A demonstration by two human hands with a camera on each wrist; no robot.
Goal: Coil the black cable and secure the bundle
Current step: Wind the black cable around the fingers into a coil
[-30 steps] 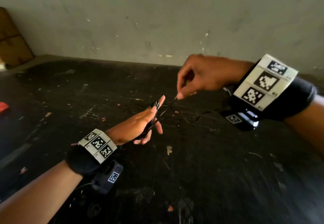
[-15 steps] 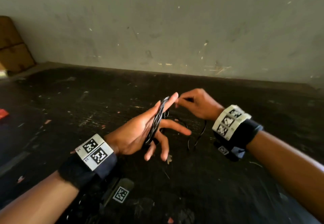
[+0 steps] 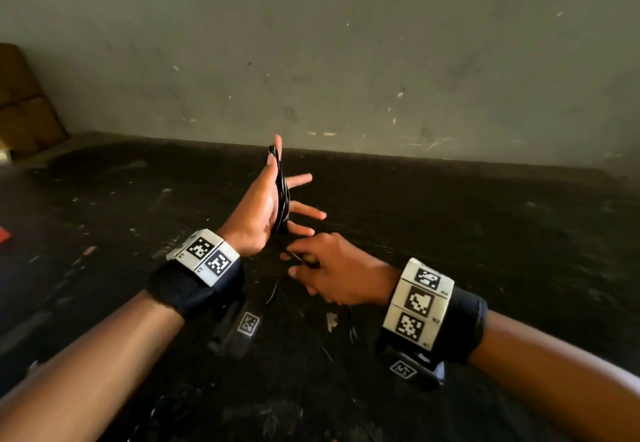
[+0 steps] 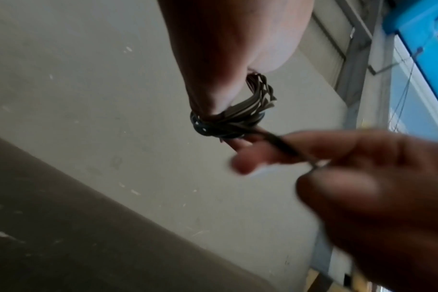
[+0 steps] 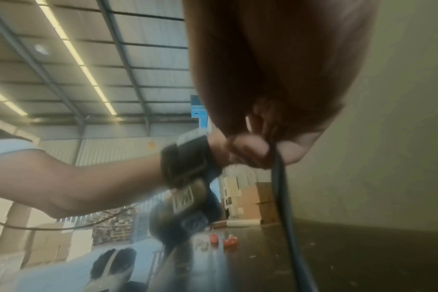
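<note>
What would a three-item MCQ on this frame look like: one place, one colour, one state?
1. Where are the coils of the black cable?
A. around the left hand
B. flat on the table
C. around the right wrist

2. Colour of the small scraps on the dark table?
A. green
B. orange-red
C. white

3. The right hand is:
A. open and idle
B. pinching the cable's free strand
C. flat on the table

Key: 1 A, loops run across the left palm; 2 B, right wrist view shows them; 3 B, fingers clamp the strand.
</note>
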